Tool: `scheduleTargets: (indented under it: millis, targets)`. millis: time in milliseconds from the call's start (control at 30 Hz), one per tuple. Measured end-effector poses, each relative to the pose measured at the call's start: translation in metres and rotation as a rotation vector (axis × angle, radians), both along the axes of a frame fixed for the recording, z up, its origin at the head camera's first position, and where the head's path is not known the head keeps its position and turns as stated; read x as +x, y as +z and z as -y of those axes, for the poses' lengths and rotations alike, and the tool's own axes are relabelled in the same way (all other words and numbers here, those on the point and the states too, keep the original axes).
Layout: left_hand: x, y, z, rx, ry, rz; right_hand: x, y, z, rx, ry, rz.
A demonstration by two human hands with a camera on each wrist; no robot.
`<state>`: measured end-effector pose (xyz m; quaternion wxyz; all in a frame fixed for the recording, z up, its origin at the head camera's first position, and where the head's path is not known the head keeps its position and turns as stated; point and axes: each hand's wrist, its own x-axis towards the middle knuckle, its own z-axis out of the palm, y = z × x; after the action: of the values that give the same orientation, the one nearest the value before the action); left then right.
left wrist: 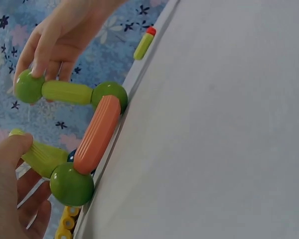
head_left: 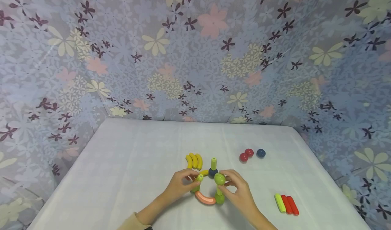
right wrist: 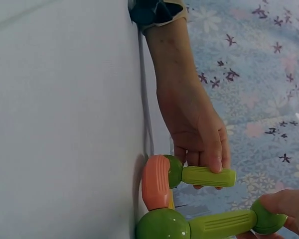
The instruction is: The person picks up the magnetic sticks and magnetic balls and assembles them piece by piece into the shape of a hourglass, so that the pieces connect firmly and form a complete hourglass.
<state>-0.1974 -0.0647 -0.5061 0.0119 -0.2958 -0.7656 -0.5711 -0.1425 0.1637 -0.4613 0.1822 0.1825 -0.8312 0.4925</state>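
My left hand pinches a light green rod that stands on a green ball. My right hand grips another green ball, which sits atop a second light green rod. Beneath that rod is a lower green ball. An orange curved rod links the two lower green balls at the front. Farther back, a dark blue ball carries an upright light green rod, and a yellow curved rod runs from it toward my left hand.
Behind my left hand lie several yellow curved rods. Two red balls and a loose blue ball rest at the back right. At the right are a light green rod and two red rods on the white tabletop.
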Motion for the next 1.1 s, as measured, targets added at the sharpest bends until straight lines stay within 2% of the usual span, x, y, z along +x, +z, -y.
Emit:
scheduleTargets:
  millis: [300,567,867,967,1100]
  targets:
    - [0.005,0.015,-0.008,-0.087,0.035,-0.017,-0.010,-0.004,0.005,0.000,0.036,-0.050]
    - [-0.001,0.004,-0.010,-0.129,0.027,0.007,-0.012,-0.004,0.012,0.011,0.025,-0.005]
    - [-0.002,0.003,-0.014,-0.126,-0.007,-0.026,-0.014,-0.007,0.012,0.014,0.055,0.014]
    - [-0.003,0.005,-0.014,-0.128,-0.018,-0.019,-0.013,-0.006,0.011,0.025,0.035,0.014]
    - [-0.010,0.011,-0.010,-0.124,-0.013,0.004,-0.005,-0.007,0.007,0.015,-0.058,0.037]
